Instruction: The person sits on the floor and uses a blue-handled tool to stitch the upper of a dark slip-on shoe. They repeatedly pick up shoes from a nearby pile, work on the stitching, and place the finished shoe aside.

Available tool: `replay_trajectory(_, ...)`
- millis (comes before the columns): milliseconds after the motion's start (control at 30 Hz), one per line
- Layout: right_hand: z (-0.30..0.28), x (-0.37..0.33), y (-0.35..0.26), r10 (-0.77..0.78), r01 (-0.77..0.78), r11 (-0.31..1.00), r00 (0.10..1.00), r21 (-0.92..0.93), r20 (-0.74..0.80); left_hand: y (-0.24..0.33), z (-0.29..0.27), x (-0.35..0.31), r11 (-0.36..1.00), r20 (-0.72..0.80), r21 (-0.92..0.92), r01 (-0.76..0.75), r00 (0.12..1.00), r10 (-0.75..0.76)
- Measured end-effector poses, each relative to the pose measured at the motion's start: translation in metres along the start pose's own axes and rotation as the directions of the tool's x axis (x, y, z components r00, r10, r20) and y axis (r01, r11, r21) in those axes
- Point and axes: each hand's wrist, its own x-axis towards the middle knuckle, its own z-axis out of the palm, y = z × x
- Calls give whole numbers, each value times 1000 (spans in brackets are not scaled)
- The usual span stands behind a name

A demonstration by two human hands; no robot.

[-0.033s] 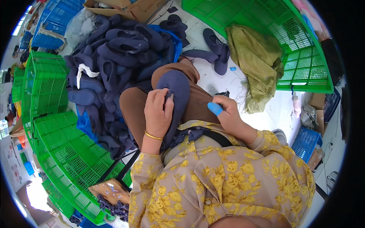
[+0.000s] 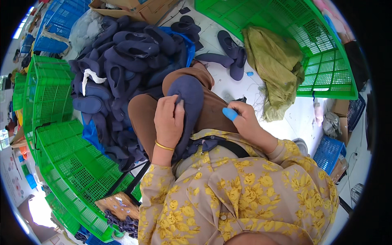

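A navy blue fabric slipper [image 2: 194,92] lies across my brown-trousered lap, its rounded end pointing away from me. My left hand [image 2: 168,122], with a gold bangle at the wrist, grips its left edge with the fingertips pinched into the fabric. To the right, apart from the slipper, my right hand [image 2: 244,120] is closed in a pinch, with a blue cover on the thumb. Whatever sits between those fingers is too small to make out. Left of my knees rises a large heap of similar navy slippers [image 2: 118,53], with a white strip [image 2: 93,76] on top.
Green plastic crates [image 2: 67,159] curve along the left. Another green crate [image 2: 326,73] stands at the far right beside an olive cloth sack [image 2: 273,57]. A few slippers [image 2: 232,51] lie on the white floor ahead. A cardboard box [image 2: 151,11] is behind the heap.
My right hand has shifted very slightly up and away from me. The fingers of my left hand have moved a little on the slipper, which stays in place.
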Motion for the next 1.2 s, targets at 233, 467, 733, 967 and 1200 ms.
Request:
replay_trajectory(233,-9,15,8,-32,-20,950,987,-312,-159,0,-3,-1,949,72,-156,272,962,-264)
replay_trajectory(467,29,41,-44,-56,63,997,988,-44,145,0,-4,1,871,78,-312,379,924,-374)
replay_trajectory(733,38,53,-44,-9,37,992,974,-120,225,0,-6,1,824,98,-386,414,907,-410)
replay_trajectory(967,38,58,-54,-18,71,972,973,-225,230,-1,-6,0,834,106,-371,408,911,-398)
replay_trajectory(1200,44,57,-30,-90,122,982,974,-147,208,-5,-7,2,785,160,-416,460,886,-434)
